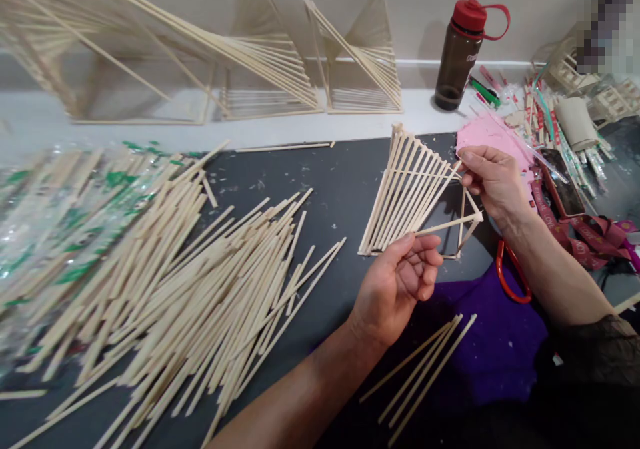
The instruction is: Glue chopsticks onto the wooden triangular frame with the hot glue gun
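Note:
A small twisted frame built of pale wooden chopsticks [407, 189] stands on the dark table, its sticks fanned side by side. My right hand [493, 182] pinches the upper end of the outermost chopstick [437, 192] between thumb and fingers. At that stick's lower end, the thumb and forefinger of my left hand [400, 282] close together, with the other fingers loosely curled. A bar of the frame [445, 224] runs from near my left fingertips to a corner under my right wrist.
Loose chopsticks [215, 289] and plastic-wrapped ones [65, 216] cover the left. Larger stick frames [270, 76] stand against the wall. A bottle [460, 56], pink sheet [490, 139], phone [563, 182] and red scissors handle [510, 276] are at right. Several chopsticks [425, 369] lie over my lap.

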### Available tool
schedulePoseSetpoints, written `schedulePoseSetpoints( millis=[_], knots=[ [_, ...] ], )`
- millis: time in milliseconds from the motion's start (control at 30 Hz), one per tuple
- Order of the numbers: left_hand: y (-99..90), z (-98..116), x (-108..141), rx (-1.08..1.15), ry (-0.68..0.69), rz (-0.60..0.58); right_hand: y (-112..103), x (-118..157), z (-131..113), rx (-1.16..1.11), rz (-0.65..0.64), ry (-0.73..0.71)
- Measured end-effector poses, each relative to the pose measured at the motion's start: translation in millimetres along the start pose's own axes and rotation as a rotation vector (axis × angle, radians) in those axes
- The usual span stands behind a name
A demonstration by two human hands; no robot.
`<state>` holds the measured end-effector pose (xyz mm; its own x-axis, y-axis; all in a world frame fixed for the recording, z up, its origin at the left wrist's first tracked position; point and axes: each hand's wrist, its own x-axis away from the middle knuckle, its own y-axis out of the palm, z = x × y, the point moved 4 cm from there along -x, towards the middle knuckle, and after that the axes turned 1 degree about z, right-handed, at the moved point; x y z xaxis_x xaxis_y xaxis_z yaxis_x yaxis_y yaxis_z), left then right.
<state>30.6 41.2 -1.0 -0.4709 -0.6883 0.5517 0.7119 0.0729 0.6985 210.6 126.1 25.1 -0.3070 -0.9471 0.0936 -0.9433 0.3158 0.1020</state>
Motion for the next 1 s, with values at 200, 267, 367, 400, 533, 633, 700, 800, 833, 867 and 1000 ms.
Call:
schedulePoseSetpoints(
  millis=[200,267,367,400,533,633,700,800,833,867,1000],
  knots=[
    [1.5,1.1,-0.9,-0.029,-0.001,0.02,0.2,0.1,2.5,0.01,-0.013,0.0],
    [1.3,1.2,-1.2,-0.044,-0.002,0.03,0.0,-0.1,3.1,0.026,-0.009,-0.001],
    [0.3,1.2,-1.8,-0.056,-0.001,0.039,-0.2,-0.5,4.0,0.032,-0.009,-0.012],
    [-0.2,1.2,-2.0,-0.059,0.002,0.041,-0.3,-0.6,4.4,0.028,-0.01,-0.017],
    [-1.9,1.8,-2.3,-0.081,0.033,0.053,-0.4,-1.0,5.8,0.019,-0.013,-0.032],
    [-3.0,2.0,-1.7,-0.107,0.045,0.075,-0.8,-1.6,6.1,0.072,0.005,-0.067],
    [-3.6,2.2,-1.0,-0.125,0.05,0.09,-2.1,-2.0,6.7,0.137,0.033,-0.107],
    [-4.4,2.5,-0.2,-0.141,0.052,0.109,-4.7,-2.0,9.2,0.253,0.062,-0.176],
    [-4.5,2.4,-0.1,-0.144,0.05,0.114,-5.3,-1.8,10.2,0.293,0.062,-0.202],
    [-4.6,2.4,0.0,-0.147,0.049,0.119,-5.6,-1.4,11.1,0.332,0.058,-0.23],
    [-4.1,2.8,-0.1,-0.159,0.056,0.134,-4.9,0.0,13.6,0.48,0.025,-0.311]
  ],
)
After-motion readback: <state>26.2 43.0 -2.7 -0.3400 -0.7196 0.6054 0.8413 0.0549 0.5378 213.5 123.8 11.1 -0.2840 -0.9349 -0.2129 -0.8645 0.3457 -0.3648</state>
